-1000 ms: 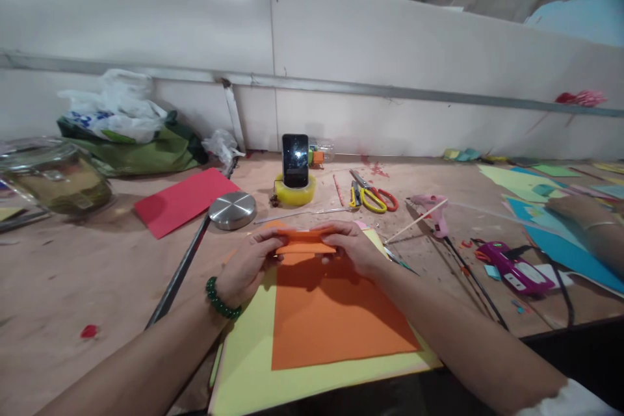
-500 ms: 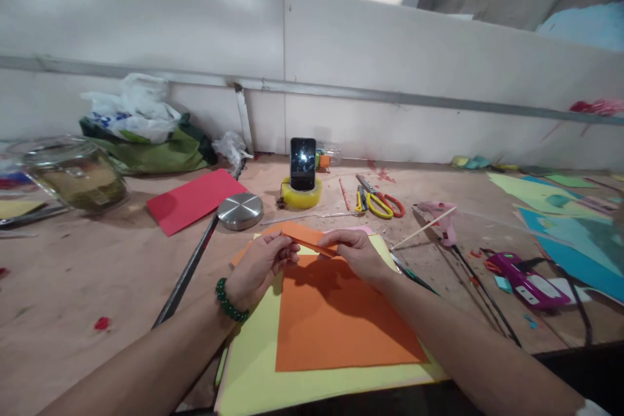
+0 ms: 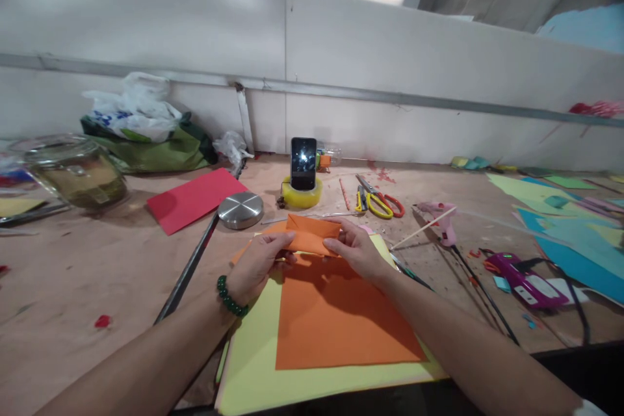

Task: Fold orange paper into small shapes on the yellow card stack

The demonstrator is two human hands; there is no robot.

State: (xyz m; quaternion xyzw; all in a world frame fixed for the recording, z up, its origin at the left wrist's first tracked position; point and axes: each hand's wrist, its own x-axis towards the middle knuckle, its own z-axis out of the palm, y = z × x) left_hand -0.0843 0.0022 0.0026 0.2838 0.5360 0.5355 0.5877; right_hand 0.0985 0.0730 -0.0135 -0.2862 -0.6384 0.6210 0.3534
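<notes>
A folded piece of orange paper (image 3: pixel 312 233) is held up between both hands, its creased face tilted toward me. My left hand (image 3: pixel 266 259) pinches its left end, thumb on the front. At the right end my right hand (image 3: pixel 358 248) grips it with the thumb in front and fingers behind. Below lies a flat orange sheet (image 3: pixel 346 325), shaded by my hands. It rests on a larger yellow sheet (image 3: pixel 253 364). More orange paper (image 3: pixel 240 252) shows behind my left hand. A green bead bracelet (image 3: pixel 229 299) circles my left wrist.
Ahead stand a phone (image 3: pixel 303 162) on a yellow tape roll (image 3: pixel 302 196), a round metal lid (image 3: pixel 240 209) and scissors (image 3: pixel 377 201). A red sheet (image 3: pixel 195 201) and a glass jar (image 3: pixel 75 172) are leftward. Rightward lie a pink glue gun (image 3: pixel 442 224), a purple device (image 3: pixel 529 281) and blue paper (image 3: pixel 585 266).
The folded orange paper has turned from nearly edge-on to show its broad creased face. Both hands have shifted their grip slightly, and the right thumb now presses on the front.
</notes>
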